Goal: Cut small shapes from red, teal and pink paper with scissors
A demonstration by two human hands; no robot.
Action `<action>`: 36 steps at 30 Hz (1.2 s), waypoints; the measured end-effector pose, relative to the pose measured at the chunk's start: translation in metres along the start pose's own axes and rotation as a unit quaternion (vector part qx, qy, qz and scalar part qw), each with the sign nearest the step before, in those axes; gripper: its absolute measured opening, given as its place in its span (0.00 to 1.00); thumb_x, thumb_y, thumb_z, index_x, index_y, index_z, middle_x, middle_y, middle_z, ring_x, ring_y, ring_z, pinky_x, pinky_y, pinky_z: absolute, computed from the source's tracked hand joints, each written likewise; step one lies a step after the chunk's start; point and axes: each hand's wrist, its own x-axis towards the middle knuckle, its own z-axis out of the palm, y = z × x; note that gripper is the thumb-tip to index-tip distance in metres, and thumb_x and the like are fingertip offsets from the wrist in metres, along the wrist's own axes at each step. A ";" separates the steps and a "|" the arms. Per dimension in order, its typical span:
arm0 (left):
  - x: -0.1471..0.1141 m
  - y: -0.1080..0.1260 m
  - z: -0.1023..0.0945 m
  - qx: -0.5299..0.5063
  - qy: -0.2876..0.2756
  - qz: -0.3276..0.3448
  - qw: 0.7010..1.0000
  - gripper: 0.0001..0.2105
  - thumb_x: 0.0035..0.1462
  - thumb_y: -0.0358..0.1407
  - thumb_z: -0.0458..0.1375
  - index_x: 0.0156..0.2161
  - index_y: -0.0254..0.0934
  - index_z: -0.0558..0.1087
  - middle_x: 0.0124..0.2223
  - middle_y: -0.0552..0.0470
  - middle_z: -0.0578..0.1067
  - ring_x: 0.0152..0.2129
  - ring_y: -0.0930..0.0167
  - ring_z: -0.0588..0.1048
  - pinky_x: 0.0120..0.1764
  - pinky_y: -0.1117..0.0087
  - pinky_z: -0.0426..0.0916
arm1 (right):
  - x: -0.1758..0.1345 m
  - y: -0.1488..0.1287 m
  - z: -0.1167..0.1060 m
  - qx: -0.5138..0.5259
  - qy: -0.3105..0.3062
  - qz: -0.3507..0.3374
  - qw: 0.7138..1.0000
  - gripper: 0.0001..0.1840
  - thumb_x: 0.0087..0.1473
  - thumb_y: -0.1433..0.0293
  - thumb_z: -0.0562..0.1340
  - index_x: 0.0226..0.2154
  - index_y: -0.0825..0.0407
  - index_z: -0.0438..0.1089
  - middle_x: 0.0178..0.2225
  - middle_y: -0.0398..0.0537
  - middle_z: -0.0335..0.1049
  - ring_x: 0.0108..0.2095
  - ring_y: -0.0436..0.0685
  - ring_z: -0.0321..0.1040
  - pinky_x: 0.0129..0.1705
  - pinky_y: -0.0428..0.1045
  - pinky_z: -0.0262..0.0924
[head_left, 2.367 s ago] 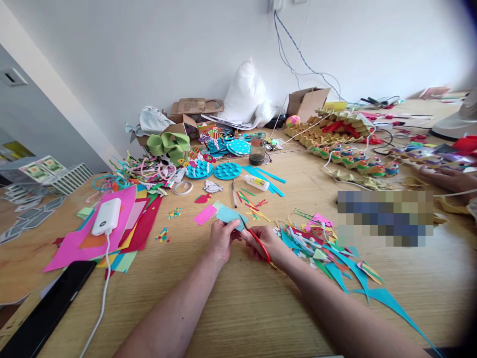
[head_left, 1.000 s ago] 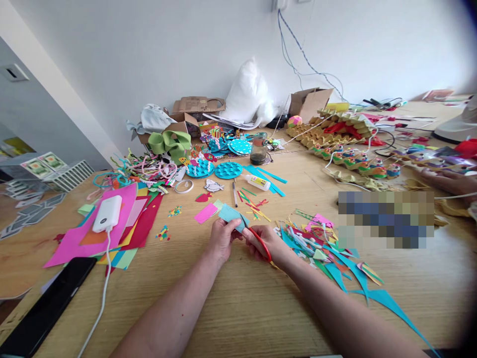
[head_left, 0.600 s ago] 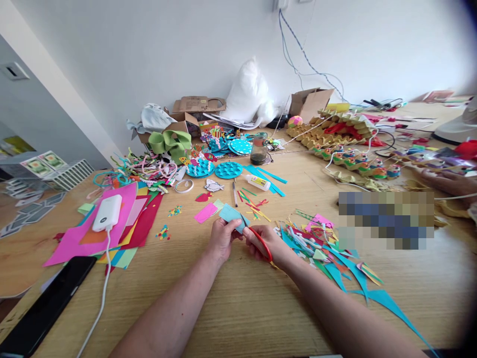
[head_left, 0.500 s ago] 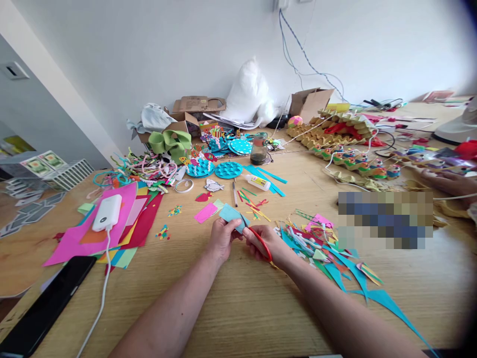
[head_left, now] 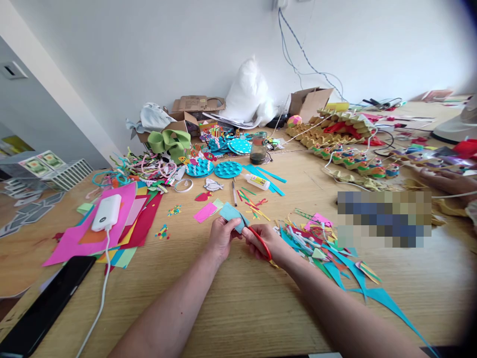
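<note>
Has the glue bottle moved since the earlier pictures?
No: the glue bottle lies in the same spot relative to the glass jar standing behind it.

bare tabletop [head_left: 149, 283] at left, paper scraps [head_left: 319, 254] rightward

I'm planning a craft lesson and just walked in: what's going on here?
The person's left hand holds a small piece of blue paper, and the right hand holds red-handled scissors with the blades at the paper's edge. Beyond them lie some pink paper, a pen and a glue bottle; colourful scraps are heaped to the right.
</note>
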 end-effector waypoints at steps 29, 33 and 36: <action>0.001 0.001 -0.003 0.035 -0.022 0.007 0.999 0.11 0.39 0.37 0.65 0.22 0.34 0.68 0.21 0.54 0.70 0.16 0.76 0.66 0.21 0.73 0.62 | -0.005 -0.009 -0.001 -0.015 0.001 0.001 1.000 0.27 0.45 0.46 0.62 0.21 0.54 0.64 0.13 0.38 0.60 0.13 0.46 0.58 0.15 0.41 0.50; 0.000 0.003 -0.002 0.025 -0.018 0.004 1.000 0.10 0.38 0.36 0.64 0.23 0.34 0.68 0.21 0.54 0.70 0.17 0.76 0.66 0.21 0.74 0.62 | -0.005 -0.006 -0.002 -0.010 -0.017 -0.006 1.000 0.27 0.47 0.46 0.60 0.22 0.55 0.64 0.16 0.40 0.63 0.14 0.46 0.59 0.15 0.41 0.50; -0.001 0.003 -0.002 0.022 -0.015 0.004 1.000 0.09 0.39 0.36 0.64 0.23 0.34 0.68 0.21 0.55 0.70 0.17 0.76 0.66 0.21 0.74 0.62 | -0.005 -0.006 -0.002 -0.014 -0.021 -0.013 1.000 0.28 0.48 0.45 0.60 0.22 0.55 0.64 0.17 0.41 0.64 0.15 0.46 0.60 0.16 0.41 0.50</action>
